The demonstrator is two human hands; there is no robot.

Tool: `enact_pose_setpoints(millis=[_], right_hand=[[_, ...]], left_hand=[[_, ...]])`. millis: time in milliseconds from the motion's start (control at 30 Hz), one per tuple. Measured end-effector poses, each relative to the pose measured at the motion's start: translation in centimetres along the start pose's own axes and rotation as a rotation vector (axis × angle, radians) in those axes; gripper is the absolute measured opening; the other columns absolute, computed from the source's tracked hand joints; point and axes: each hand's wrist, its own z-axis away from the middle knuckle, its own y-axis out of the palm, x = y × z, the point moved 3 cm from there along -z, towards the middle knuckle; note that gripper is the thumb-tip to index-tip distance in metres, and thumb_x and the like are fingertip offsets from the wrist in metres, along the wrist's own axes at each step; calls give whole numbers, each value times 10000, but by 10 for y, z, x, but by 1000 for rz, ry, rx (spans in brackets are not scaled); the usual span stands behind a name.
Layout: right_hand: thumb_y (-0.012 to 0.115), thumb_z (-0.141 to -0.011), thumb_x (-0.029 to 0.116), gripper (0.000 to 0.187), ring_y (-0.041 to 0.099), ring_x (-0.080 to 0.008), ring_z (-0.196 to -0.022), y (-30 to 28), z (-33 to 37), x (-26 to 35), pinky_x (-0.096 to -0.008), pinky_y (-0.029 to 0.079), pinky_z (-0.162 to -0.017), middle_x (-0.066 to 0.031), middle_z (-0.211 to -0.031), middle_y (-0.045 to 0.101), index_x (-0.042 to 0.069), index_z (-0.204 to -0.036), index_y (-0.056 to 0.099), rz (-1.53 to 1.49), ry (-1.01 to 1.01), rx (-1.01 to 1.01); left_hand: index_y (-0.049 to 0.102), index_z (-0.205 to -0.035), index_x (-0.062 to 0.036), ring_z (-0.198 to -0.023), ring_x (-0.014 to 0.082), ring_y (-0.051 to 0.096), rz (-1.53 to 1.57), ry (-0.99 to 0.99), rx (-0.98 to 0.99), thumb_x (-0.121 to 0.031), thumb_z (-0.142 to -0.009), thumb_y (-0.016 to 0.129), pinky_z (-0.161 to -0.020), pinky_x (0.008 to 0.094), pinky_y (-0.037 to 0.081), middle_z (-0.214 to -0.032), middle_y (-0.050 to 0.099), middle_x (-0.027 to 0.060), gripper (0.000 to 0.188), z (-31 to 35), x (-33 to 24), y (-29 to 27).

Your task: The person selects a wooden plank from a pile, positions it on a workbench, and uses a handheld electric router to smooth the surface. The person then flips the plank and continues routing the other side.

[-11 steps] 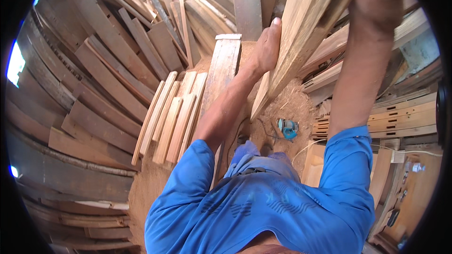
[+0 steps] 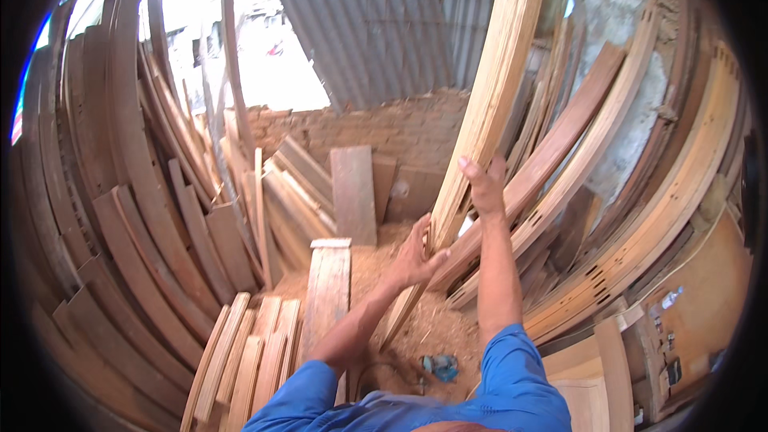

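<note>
A long, pale wooden beam (image 2: 490, 96) stands upright and slightly tilted in front of me, its top running out of view and its lower end near the sawdust floor. My right hand (image 2: 486, 186) grips the beam's right edge at mid-height, thumb lying toward its front face; the other fingers are partly hidden. Lower down, on the beam's left side, is my left hand (image 2: 416, 258), with thumb and fingers spread. Its fingertips are at the beam's edge; whether they press on it I cannot tell.
Several cut strips (image 2: 250, 356) lie at the lower left beside a board (image 2: 326, 292). A teal power tool (image 2: 440, 367) rests on the sawdust near me. Dark planks (image 2: 136, 144) lean along the left, and slotted timbers (image 2: 616, 272) line the right. Behind stands a brick wall (image 2: 308, 132).
The view has tilted up, showing the back wall and metal sheeting. My right hand has come down from high on the beam to mid-height. My left hand's thumb and fingers now show spread.
</note>
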Motion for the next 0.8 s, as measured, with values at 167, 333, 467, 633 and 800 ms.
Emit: enact_pose_setpoints(millis=[167,333,467,633,800], right_hand=[[699,-833,297,424,521,-144,-843,-17,-2,-33,-325,461,-784,-13,-903,548,6,-1119,584,67,-12,-148],[697,-841,304,617,540,-175,-999,-42,1,-27,-342,446,-902,-65,-1076,576,-21,-1328,503,293,-50,-291],[684,-860,268,689,551,-216,-1108,-79,8,-27,-346,431,-992,-110,-1208,577,-35,-1431,443,400,-57,-355],[691,-888,262,668,548,-213,-1155,-111,23,-23,-349,431,-1009,-121,-1276,572,-36,-1432,442,425,-34,-417],[677,-899,227,656,540,-220,-1184,-132,42,-12,-355,420,-1033,-128,-1322,554,-33,-1448,428,422,-6,-468]], left_hand=[[309,-1508,-85,-1115,404,642,-377,-97,-49,-302,-794,761,-909,460,533,-1150,662,263,872,-8,22,28],[291,-1517,-47,-941,473,662,-264,-111,217,-210,-792,680,-817,548,538,-1055,664,314,838,-27,31,43],[311,-1519,-42,-914,472,668,-253,-1,243,-201,-783,675,-819,534,546,-969,687,291,837,-38,32,69],[306,-1524,-31,-895,455,679,-205,54,297,-201,-779,673,-818,518,551,-978,685,290,847,-38,35,97],[295,-1535,-48,-949,483,660,-116,59,391,-193,-847,671,-830,538,540,-1115,649,318,798,-26,34,116]])
